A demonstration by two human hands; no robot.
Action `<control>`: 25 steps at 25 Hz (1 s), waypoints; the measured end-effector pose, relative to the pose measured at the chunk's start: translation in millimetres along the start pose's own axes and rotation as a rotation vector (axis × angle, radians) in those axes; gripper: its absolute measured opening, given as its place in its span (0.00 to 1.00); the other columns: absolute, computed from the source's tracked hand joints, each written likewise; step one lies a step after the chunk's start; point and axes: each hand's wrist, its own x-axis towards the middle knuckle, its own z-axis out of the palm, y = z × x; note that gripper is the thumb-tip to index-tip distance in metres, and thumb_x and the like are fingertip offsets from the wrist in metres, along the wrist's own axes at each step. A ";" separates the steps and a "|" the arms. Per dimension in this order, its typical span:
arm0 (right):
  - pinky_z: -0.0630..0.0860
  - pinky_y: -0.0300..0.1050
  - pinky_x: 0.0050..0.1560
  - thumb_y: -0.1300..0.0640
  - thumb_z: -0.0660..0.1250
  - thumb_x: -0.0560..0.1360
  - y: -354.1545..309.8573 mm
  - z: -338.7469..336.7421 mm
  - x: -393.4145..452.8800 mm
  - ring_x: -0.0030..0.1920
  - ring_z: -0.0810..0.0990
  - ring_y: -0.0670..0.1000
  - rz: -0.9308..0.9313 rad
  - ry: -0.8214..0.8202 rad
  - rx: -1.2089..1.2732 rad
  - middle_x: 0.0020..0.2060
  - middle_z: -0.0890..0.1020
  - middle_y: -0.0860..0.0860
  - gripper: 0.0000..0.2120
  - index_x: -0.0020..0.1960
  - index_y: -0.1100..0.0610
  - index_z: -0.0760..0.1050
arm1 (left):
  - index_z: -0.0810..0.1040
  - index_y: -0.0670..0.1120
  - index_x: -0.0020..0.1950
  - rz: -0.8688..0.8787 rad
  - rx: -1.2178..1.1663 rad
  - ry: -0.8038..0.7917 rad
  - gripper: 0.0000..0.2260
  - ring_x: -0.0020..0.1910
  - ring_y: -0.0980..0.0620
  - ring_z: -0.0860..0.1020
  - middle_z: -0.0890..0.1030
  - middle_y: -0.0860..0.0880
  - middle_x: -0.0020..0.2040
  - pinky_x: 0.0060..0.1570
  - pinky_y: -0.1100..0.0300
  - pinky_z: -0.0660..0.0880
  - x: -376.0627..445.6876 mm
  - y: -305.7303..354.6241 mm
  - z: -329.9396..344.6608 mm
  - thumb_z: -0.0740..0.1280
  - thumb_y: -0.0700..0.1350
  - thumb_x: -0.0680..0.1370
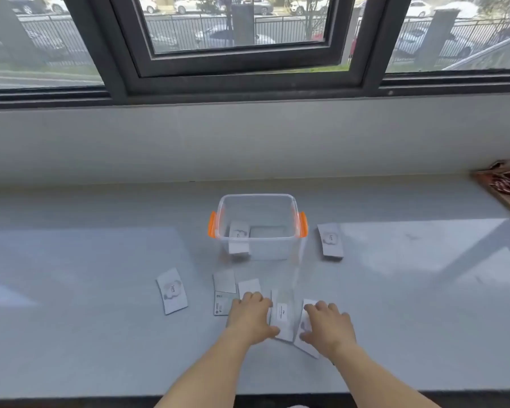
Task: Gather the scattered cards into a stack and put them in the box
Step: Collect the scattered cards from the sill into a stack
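Observation:
A clear plastic box point(258, 201) with orange handles stands open on the grey ledge. A card point(238, 237) shows through its left wall; inside or behind, I cannot tell. Several white cards lie scattered in front: one at far left point(172, 290), one right of the box point(330, 240), several in the middle point(224, 280). My left hand point(251, 315) lies flat, fingers spread, on a middle card. My right hand point(328, 326) presses flat on another card point(306, 347). Between the hands lies a card point(282, 315) with a small printed label.
The grey ledge point(100, 334) runs under a dark-framed window point(239, 81). At the far right edge sits a wooden tray point(507, 187) holding red-and-white items. The ledge's front edge runs just below my forearms.

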 end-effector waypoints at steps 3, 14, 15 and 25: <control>0.66 0.52 0.62 0.42 0.71 0.69 6.3 7.2 6.4 0.69 0.62 0.57 0.077 -0.067 0.041 0.72 0.63 0.50 0.41 0.74 0.48 0.53 | 0.67 0.51 0.71 0.018 0.041 -0.010 0.34 0.71 0.45 0.62 0.70 0.48 0.68 0.70 0.47 0.60 12.6 7.9 2.8 0.70 0.59 0.67; 0.68 0.50 0.56 0.39 0.77 0.60 8.8 14.3 29.1 0.63 0.65 0.57 0.148 -0.102 -0.003 0.65 0.64 0.51 0.46 0.68 0.52 0.58 | 0.57 0.48 0.73 0.072 0.144 -0.025 0.45 0.72 0.42 0.57 0.61 0.46 0.72 0.73 0.42 0.51 41.2 22.1 7.9 0.76 0.57 0.63; 0.69 0.50 0.55 0.40 0.78 0.59 8.0 12.8 30.8 0.61 0.65 0.57 0.158 -0.111 0.002 0.63 0.65 0.51 0.45 0.67 0.52 0.59 | 0.57 0.48 0.73 0.073 0.140 -0.025 0.46 0.72 0.42 0.58 0.62 0.46 0.71 0.73 0.42 0.51 42.7 21.9 8.2 0.76 0.57 0.63; 0.79 0.47 0.48 0.63 0.72 0.67 7.8 -4.8 44.7 0.50 0.77 0.55 0.196 -0.119 0.450 0.59 0.65 0.52 0.33 0.66 0.45 0.65 | 0.65 0.50 0.65 0.010 0.024 0.046 0.30 0.63 0.42 0.65 0.67 0.45 0.62 0.68 0.47 0.59 52.8 15.4 2.0 0.73 0.52 0.67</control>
